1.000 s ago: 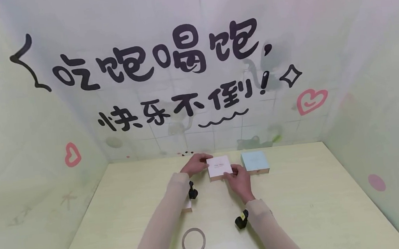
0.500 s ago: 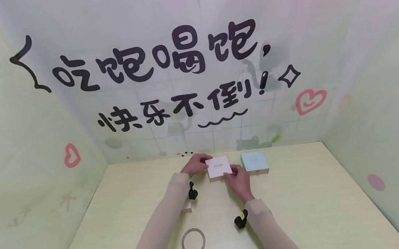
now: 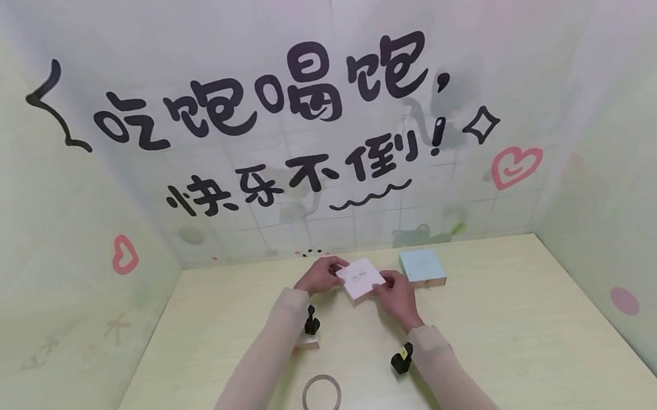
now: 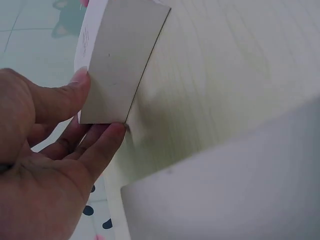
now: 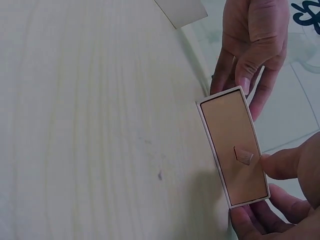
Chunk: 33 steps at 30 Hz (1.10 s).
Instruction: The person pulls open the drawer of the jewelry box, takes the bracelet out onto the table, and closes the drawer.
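Observation:
A pale pink drawer box (image 3: 361, 278) with small print on its lid lies between my two hands near the back of the table. My left hand (image 3: 318, 276) pinches its left end; in the left wrist view the thumb sits at the lid's edge, the fingers (image 4: 102, 147) at the lower corner. At the right end my right hand (image 3: 399, 293) grips the box by thumb and fingers. The right wrist view shows the box's brown drawer front (image 5: 225, 130) with a small ribbon tab (image 5: 244, 156). Whether the box fully touches the table, I cannot tell.
A light blue box (image 3: 422, 267) stands just right of my right hand. Another small box (image 3: 308, 343) is partly hidden under my left forearm. Nearer the front lies a thin grey ring (image 3: 322, 397), like a tape roll. A printed wall (image 3: 353, 229) borders the table's back edge.
The pink box has turned counterclockwise between my hands, its front edge now slanting where it was nearly straight. My left forearm has shifted slightly left, uncovering more of the small box.

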{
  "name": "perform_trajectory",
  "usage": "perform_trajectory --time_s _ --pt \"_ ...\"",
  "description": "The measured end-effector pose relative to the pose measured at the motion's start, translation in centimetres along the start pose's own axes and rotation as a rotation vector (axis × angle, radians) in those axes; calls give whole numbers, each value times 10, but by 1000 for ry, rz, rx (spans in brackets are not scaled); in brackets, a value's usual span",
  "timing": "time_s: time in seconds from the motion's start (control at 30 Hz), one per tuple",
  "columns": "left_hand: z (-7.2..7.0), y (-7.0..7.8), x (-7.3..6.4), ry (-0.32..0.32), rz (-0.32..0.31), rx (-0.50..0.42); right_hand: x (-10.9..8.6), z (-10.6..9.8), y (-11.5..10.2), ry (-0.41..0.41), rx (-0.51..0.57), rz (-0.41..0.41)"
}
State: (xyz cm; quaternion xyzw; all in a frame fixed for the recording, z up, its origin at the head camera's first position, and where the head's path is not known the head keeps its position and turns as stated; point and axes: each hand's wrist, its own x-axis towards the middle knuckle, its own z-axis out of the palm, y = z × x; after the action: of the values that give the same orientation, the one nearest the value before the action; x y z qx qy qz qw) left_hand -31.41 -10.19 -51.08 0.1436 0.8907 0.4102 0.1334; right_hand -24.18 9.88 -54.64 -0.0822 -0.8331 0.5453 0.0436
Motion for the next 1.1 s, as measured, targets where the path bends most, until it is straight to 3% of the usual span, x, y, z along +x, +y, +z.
perform_trajectory --time_s 0.33,0.57,0.77,1.1 --pt "5 9 -20 35 -50 59 4 -8 1 -51 -80 -98" --pt "14 17 -33 49 -80 113 6 -12 5 -97 -112 -122" --pt "23 22 -45 78 -74 174 6 -19 5 -164 -116 -141" --pt "38 32 -70 140 -82 176 8 -23 9 -252 -116 -191"
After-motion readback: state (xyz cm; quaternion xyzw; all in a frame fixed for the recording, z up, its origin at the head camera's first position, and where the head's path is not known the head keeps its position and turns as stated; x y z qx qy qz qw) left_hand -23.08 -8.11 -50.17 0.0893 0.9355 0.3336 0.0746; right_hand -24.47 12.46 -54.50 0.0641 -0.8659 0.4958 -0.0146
